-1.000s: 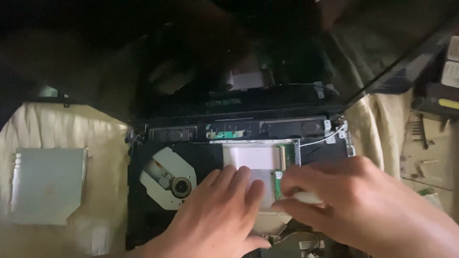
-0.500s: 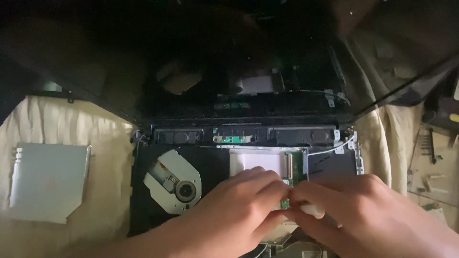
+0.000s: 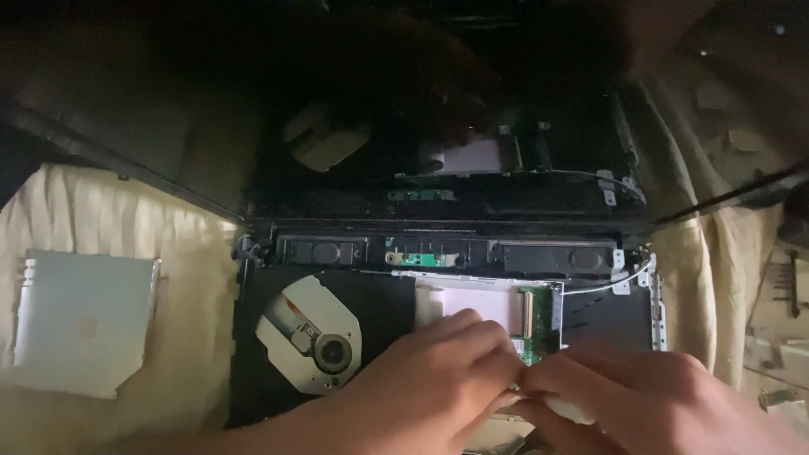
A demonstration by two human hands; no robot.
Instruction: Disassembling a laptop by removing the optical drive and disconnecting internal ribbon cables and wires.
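Observation:
An opened laptop base (image 3: 396, 291) lies in front of me with its dark screen reflecting the inside. My left hand (image 3: 438, 375) rests on the pale panel (image 3: 472, 303) beside a green circuit strip (image 3: 539, 324), fingers curled toward the right. My right hand (image 3: 649, 396) meets it from the right, fingertips pinching a small white part (image 3: 569, 410) near the green board. Both hands touch at the fingertips. The optical drive mechanism (image 3: 312, 341) with its round hub sits to the left of my left hand.
A detached silver drive cover (image 3: 80, 320) lies on the cream cloth (image 3: 185, 253) at the left. Two speaker bars (image 3: 320, 250) and a small green board (image 3: 421, 253) line the hinge area. Small parts and screws (image 3: 784, 286) lie at the far right.
Both hands have slid lower and closer together until their fingertips meet by the green board. The view has shifted so the laptop sits lower in the picture.

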